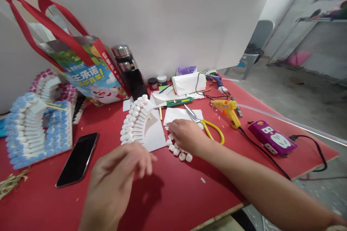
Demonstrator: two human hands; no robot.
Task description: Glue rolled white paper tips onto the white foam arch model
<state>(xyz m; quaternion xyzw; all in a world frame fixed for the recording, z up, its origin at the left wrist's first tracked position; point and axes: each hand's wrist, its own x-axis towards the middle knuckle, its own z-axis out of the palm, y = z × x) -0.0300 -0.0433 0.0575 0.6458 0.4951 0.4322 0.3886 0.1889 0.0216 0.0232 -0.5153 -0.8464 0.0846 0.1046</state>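
Note:
My left hand (119, 177) is raised over the near part of the red table, fingers loosely bent and apart, with nothing visible in them. My right hand (187, 135) reaches down at a loose pile of small white round pieces (182, 156), its fingers curled together. Whatever its fingertips hold is hidden. Just beyond my left hand stands a white curved model (155, 135), its stepped strips edged with rows of similar white pieces. Beside my right hand lie white paper sheets (173, 114) and scissors with yellow handles (213, 130).
A yellow glue gun (229, 110) and purple power strip (272, 138) lie right on the red table (214, 193). Left are a phone (78, 158), blue-and-white model (38, 130) and shopping bag (92, 72). Behind stand a dark bottle (132, 79), green cutter (179, 101) and white board (173, 25).

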